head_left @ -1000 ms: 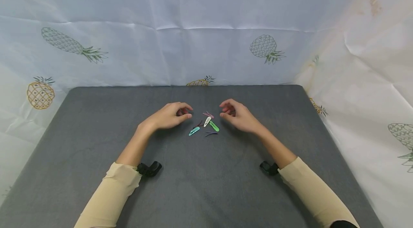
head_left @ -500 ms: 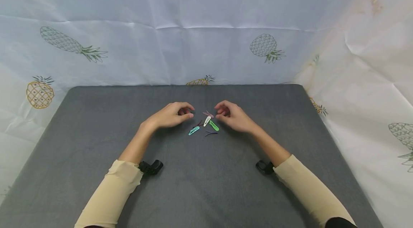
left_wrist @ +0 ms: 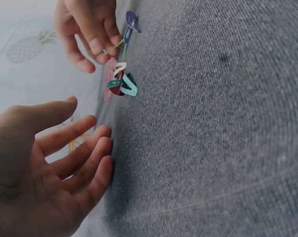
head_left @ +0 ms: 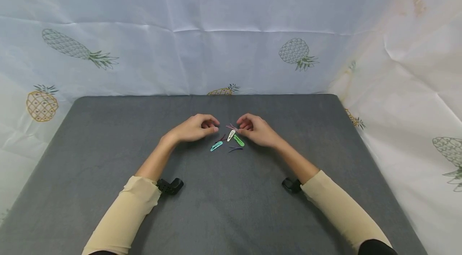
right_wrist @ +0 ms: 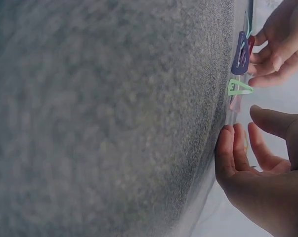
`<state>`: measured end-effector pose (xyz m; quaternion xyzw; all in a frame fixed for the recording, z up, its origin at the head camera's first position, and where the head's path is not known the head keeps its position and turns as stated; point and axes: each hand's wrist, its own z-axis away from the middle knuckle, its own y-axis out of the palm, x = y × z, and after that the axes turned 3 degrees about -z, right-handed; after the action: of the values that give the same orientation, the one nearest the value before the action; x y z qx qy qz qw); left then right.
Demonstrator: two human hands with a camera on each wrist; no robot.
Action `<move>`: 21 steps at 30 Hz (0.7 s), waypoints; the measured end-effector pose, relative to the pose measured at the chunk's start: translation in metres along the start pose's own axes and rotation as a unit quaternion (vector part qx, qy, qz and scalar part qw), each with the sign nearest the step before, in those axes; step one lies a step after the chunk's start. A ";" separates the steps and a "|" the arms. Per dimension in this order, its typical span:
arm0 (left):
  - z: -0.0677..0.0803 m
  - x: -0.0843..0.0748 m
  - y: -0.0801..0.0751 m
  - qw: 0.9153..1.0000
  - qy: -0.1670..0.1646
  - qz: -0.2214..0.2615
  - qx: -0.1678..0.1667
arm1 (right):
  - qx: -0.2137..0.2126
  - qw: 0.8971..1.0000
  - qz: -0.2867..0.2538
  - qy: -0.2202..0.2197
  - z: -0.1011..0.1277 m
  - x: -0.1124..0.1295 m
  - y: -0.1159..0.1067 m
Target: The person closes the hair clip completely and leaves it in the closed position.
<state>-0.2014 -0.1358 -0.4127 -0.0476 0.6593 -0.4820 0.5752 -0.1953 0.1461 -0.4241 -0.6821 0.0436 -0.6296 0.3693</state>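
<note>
Several snap hair clips lie in a loose cluster between the two hands: a white hair clip [head_left: 231, 135], a green hair clip [head_left: 239, 140], a turquoise hair clip [head_left: 216, 146], a purple hair clip [head_left: 236, 148], a pink hair clip [head_left: 231, 127] and a dark red hair clip [head_left: 220, 139]. My left hand [head_left: 196, 128] hovers just left of them, fingers loosely bent and apart, holding nothing. On the other side, my right hand [head_left: 260, 130] has its fingertips close to the pink and green clips. Whether they touch any clip cannot be told. In the right wrist view, its thumb and fingers stand apart.
Under everything is a dark grey cloth-covered table [head_left: 216, 215]. A white curtain printed with pineapples [head_left: 223, 2] rises behind its far edge and along the sides. Each forearm wears a black wrist camera, the left one [head_left: 170, 186] and the right one [head_left: 291, 185].
My right hand has moved left, closer to the hair clips. The left hand has shifted slightly right. The clips lie where they were.
</note>
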 end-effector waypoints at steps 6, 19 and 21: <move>-0.005 -0.003 0.002 1.000 -0.006 0.008 0.008 | -0.007 1.000 -0.004 0.010 -0.002 -0.002 0.003; -0.015 -0.010 0.009 1.000 -0.007 0.008 0.010 | 0.004 1.000 0.002 0.010 -0.005 -0.002 0.005; -0.018 -0.009 0.010 1.000 -0.009 0.009 0.005 | 0.006 1.000 0.004 0.011 -0.006 -0.003 0.005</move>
<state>-0.2075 -0.1144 -0.4156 -0.0430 0.6520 -0.4797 0.5856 -0.1988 0.1414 -0.4293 -0.6726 0.0469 -0.6358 0.3756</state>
